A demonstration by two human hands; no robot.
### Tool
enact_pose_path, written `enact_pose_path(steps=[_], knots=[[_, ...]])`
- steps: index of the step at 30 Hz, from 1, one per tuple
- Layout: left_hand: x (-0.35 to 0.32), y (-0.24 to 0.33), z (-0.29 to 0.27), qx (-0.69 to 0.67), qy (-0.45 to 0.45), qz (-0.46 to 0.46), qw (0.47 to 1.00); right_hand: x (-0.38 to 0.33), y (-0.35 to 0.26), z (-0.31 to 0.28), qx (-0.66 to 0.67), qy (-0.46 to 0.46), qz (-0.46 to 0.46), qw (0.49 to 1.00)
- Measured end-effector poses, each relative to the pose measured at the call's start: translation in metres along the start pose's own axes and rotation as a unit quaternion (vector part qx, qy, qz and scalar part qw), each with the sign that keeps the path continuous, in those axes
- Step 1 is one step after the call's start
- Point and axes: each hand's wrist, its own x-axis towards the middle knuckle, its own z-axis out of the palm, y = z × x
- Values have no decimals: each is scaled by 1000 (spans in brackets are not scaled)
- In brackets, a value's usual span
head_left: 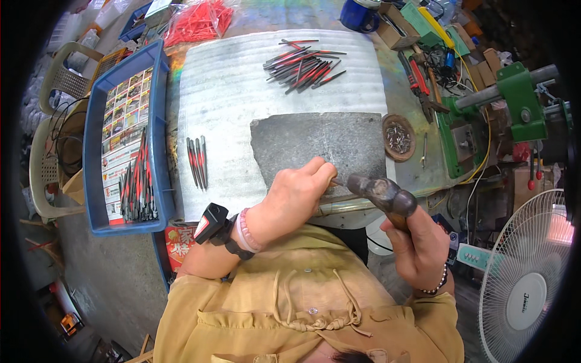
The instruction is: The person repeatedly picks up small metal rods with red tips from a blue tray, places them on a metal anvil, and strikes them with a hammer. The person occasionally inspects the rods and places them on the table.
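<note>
My left hand (298,196) rests at the near edge of a grey stone slab (315,142) and pinches a small slim piece against it; most of that piece is hidden by my fingers. My right hand (420,248) grips the wooden handle of a hammer (381,192), whose worn dark head sits just right of my left fingertips. A pile of red-and-black pointed rods (302,63) lies at the far side of the corrugated metal tabletop (230,91). Several more such rods (198,160) lie in a row to the left of the slab.
A blue tray (97,175) at the left holds more rods on printed paper. A small round dish (398,137) of metal bits sits right of the slab. A green machine (514,100), hand tools, boxes and a white fan (526,284) crowd the right side.
</note>
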Motion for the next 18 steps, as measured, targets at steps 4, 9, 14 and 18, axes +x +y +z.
enact_pose_path(steps=[4, 9, 14, 18], knots=[[0, -1, 0, 3, -2, 3, 1000, 0, 1, 3, -10, -26, 1, 1000], [0, -1, 0, -8, -2, -2, 1000, -3, -3, 0, -17, -58, 83, 995], [0, 0, 0, 1, 6, 7, 1000, 1, -1, 1, -34, -37, 24, 998], [0, -1, 1, -3, 10, 9, 1000, -1, -9, -7, -45, -88, 71, 993]])
